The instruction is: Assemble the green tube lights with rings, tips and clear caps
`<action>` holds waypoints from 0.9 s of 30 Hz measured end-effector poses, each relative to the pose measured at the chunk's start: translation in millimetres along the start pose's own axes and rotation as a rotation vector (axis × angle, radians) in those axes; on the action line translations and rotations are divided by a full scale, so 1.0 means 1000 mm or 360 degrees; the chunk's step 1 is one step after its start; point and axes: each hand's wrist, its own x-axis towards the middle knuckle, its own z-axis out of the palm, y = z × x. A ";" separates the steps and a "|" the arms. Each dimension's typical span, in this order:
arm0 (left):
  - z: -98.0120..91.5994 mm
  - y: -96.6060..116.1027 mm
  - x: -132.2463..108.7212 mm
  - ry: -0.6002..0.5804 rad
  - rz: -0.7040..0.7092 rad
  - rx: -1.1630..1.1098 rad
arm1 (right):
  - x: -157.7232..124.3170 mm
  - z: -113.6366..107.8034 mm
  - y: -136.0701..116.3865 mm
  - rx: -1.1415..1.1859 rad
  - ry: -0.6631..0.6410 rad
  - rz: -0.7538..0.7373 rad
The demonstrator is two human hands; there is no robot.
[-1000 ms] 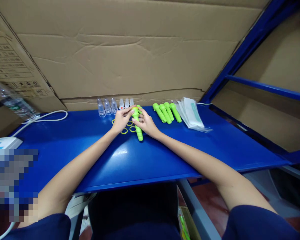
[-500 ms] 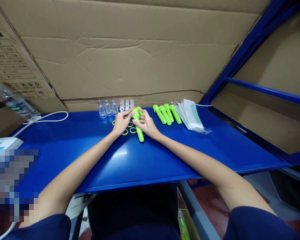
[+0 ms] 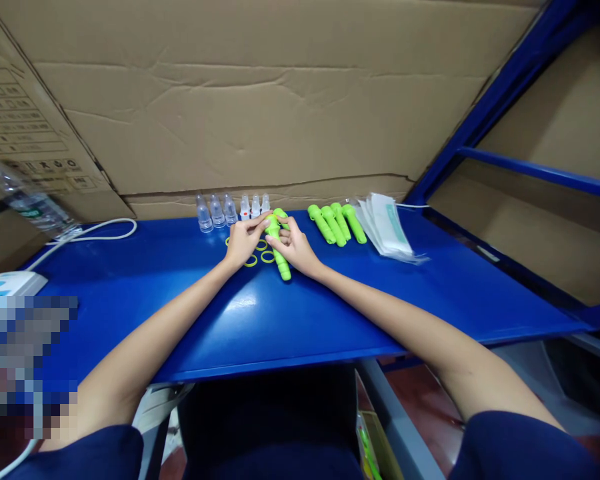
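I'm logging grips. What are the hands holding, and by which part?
Both hold one green torch-shaped piece: the right hand grips its middle, the left hand pinches its far end.

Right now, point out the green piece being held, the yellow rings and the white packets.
green piece (image 3: 283, 267): head view, its free lower end.
yellow rings (image 3: 251, 265): head view, near rim of the front ring.
white packets (image 3: 387, 227): head view, top packet's face.
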 end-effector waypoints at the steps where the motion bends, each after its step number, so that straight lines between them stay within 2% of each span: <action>1: 0.000 0.001 0.000 -0.0003 0.0003 0.0012 | 0.000 0.000 0.000 0.0006 0.0002 0.0005; 13: 0.002 0.003 -0.001 -0.0004 -0.0005 0.0023 | -0.002 0.005 -0.008 0.0034 0.0064 0.0060; 27: 0.002 0.008 -0.004 0.0015 0.0011 0.0134 | -0.002 0.006 -0.004 -0.0012 0.0100 0.0085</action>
